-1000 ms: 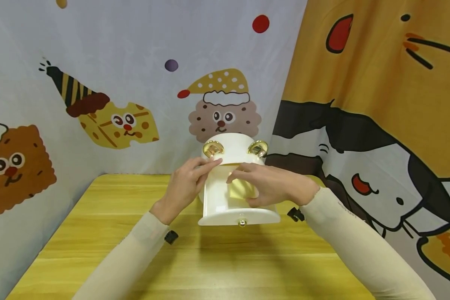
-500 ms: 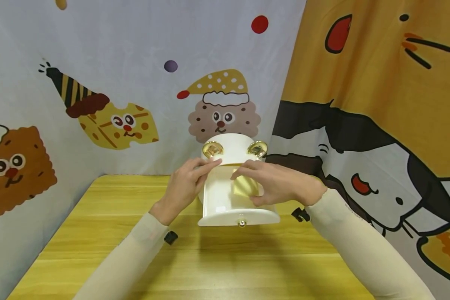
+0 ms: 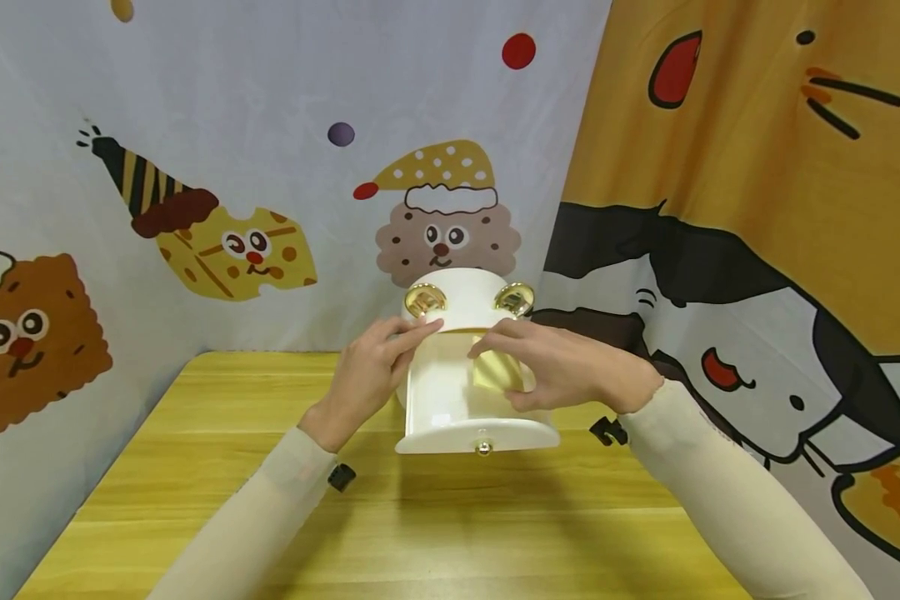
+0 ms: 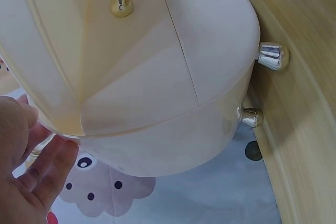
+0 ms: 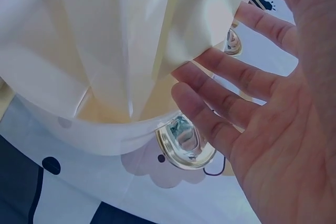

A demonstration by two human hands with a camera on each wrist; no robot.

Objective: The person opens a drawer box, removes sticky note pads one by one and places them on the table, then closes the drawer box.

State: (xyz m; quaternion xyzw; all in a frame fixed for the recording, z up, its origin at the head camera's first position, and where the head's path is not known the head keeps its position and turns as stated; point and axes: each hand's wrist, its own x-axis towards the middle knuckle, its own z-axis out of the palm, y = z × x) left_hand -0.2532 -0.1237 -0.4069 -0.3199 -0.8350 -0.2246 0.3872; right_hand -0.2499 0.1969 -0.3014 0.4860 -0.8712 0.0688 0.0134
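Cream sleeves (image 3: pixel 258 508); black wrist clips (image 3: pixel 341 477)

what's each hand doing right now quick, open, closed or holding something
Left hand: touching the white box; can't tell whether it grips.
Right hand: closed, holding a pale yellow pad between thumb and fingers.

You get soft shadows on the tabletop (image 3: pixel 442 525) toward six o'clock; right-wrist glare whitens the yellow pad (image 5: pixel 202 19) near one.

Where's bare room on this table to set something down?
Bare tabletop: in front of the open drawer, between left sleeve and right sleeve; also left of the left sleeve. Crowded: around the drawer, the left hand, and the right hand holding a yellow pad.
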